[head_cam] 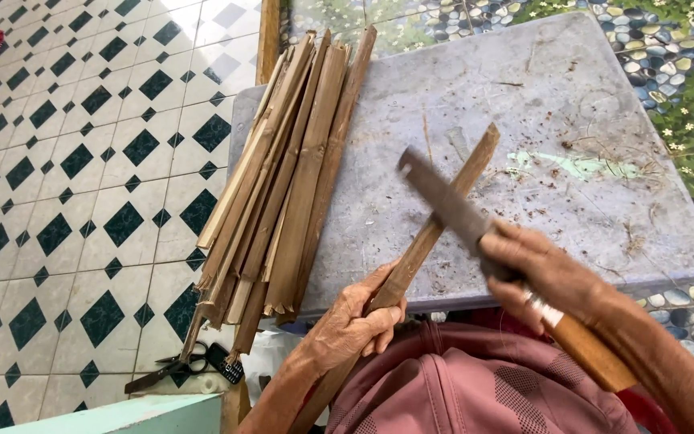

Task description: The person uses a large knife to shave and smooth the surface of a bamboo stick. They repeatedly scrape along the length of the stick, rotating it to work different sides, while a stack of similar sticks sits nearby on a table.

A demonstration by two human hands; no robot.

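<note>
The left hand [355,321] sits at 6 o'clock in the view, its fingers [379,333] closed around the lower part of 1 bamboo strip [435,229] that slants up toward 1 o'clock across the grey counter [572,104]. The right hand [540,269], at 4 o'clock, has its fingers wrapped tight on the wooden handle of a knife [443,201]; the blurred blade points toward 11 o'clock and crosses the strip. A pile [283,177] of split bamboo lies along the counter's 9 o'clock edge, overhanging it. Scissors [190,363] lie on the tiled floor [66,177] at 7 o'clock
</note>
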